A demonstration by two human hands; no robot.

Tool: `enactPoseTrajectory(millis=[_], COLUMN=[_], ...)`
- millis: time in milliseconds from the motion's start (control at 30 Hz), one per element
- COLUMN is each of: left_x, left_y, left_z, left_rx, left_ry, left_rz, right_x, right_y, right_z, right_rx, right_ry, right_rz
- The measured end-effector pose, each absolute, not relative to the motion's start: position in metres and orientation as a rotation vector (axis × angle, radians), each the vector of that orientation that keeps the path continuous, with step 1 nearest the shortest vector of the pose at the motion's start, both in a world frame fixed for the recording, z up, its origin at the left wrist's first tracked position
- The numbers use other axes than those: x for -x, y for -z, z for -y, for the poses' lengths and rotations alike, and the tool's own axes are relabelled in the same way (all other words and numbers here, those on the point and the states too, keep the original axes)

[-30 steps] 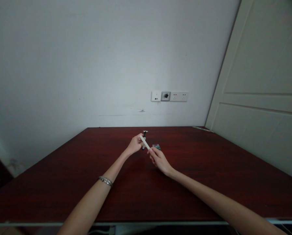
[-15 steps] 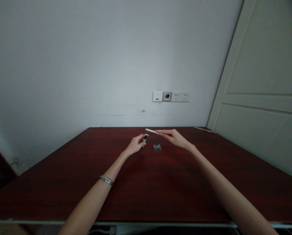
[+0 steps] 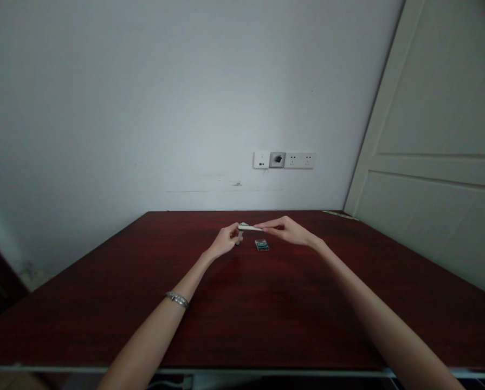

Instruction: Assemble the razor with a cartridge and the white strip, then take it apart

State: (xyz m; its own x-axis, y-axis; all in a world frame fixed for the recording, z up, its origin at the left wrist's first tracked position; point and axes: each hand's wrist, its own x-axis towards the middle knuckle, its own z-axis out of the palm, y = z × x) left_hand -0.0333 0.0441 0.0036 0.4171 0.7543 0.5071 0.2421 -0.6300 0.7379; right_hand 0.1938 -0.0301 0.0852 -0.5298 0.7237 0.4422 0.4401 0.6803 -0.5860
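Note:
My left hand (image 3: 225, 241) is closed around a small razor-like tool (image 3: 239, 237) with a pale head and a grey and dark handle, held roughly upright. Thumb and fingers of my right hand (image 3: 286, 229) pinch one end of a slim white stick (image 3: 250, 228), whose exact kind I cannot make out. The stick lies nearly level, its free end in front of the tool's head and partly covering it; whether the two touch I cannot tell. Below and between the hands, a small clear case (image 3: 262, 245) with green contents rests on the table.
The dark red wooden table (image 3: 242, 309) reaches back to a white wall (image 3: 185, 108) with a row of sockets (image 3: 293, 160). A pale panelled door (image 3: 429, 179) stands on the right. Near the far right corner lies a thin flat strip (image 3: 340, 215).
My right hand has lowered the white stick's free end and brought it left, in front of the tool's head. My left hand and the clear case have stayed in place.

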Motion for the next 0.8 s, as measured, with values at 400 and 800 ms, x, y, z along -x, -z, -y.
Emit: enactPoseTrajectory(millis=[400, 800], left_x=[0.031, 0.031], left_y=[-0.003, -0.003], left_z=[-0.041, -0.041], left_rx=[-2.048, -1.977], left_ry=[-1.151, -1.135], left_rz=[-0.839, -0.777], right_x=[-0.197, -0.205], right_y=[-0.088, -0.086], right_z=[0.028, 0.028], right_rx=[0.907, 0.962], right_ry=[-0.589, -0.714], right_rz=[2.164, 2.112])
